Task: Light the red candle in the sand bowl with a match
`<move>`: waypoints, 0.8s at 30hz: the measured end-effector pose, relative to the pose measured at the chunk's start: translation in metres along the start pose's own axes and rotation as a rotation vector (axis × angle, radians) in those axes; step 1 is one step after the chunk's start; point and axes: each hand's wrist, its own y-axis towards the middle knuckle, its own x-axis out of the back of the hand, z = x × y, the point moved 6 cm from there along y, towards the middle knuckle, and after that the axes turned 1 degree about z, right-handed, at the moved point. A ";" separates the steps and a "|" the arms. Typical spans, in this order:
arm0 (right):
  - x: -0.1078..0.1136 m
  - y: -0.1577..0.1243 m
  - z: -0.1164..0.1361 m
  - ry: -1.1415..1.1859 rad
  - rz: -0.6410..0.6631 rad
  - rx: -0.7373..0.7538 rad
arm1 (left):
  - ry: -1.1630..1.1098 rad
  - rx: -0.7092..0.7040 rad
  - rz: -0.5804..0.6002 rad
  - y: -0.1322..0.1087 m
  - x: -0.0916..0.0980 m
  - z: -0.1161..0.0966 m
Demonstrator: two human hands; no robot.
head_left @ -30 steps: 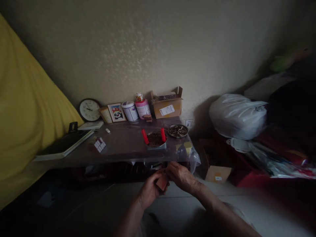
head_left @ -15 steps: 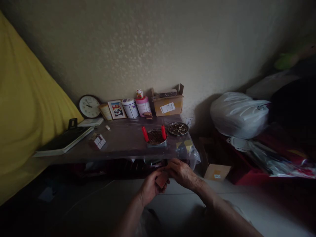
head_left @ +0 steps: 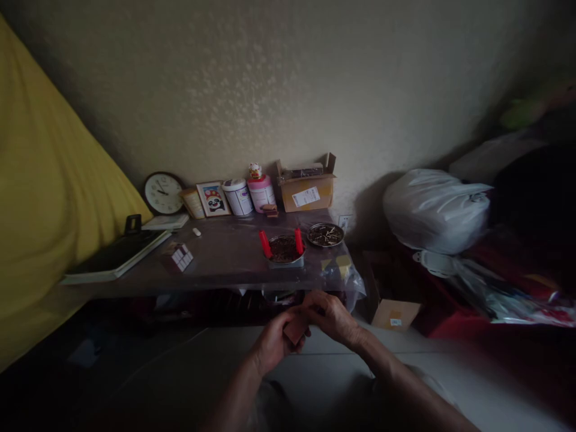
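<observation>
My left hand (head_left: 274,341) is closed around a small flat reddish-brown piece (head_left: 296,329), its thumb along one side and its fingertips showing beneath. Against the far end of this piece, my right hand (head_left: 330,317) has its fingers bent in a pinch. Whatever those right fingertips hold is hidden from view. Both hands are in front of the table's near edge, below a metal tin (head_left: 286,262) of dark small bits with two red upright things (head_left: 299,241) in it. A round metal dish (head_left: 325,235) of thin pieces lies behind, to the right.
The plastic-covered table (head_left: 225,258) also bears a puzzle cube (head_left: 181,258), a clock (head_left: 162,193), a framed picture (head_left: 213,200), two canisters (head_left: 237,198) and a cardboard box (head_left: 308,191). A yellow curtain (head_left: 54,198) hangs left. White bags (head_left: 436,210) stand right.
My right hand has shifted slightly at the piece's far end, and a small gap now shows between its thumb and bent fingers. The left hand keeps its hold almost unmoved.
</observation>
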 end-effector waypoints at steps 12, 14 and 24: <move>0.001 0.000 -0.003 0.017 -0.022 -0.006 | -0.054 -0.022 -0.043 0.003 0.006 -0.001; 0.004 0.000 -0.009 0.097 -0.069 -0.084 | -0.064 -0.036 -0.037 0.002 0.005 -0.004; 0.005 -0.001 -0.022 0.404 -0.157 -0.244 | -0.226 -0.118 -0.010 0.000 0.004 -0.013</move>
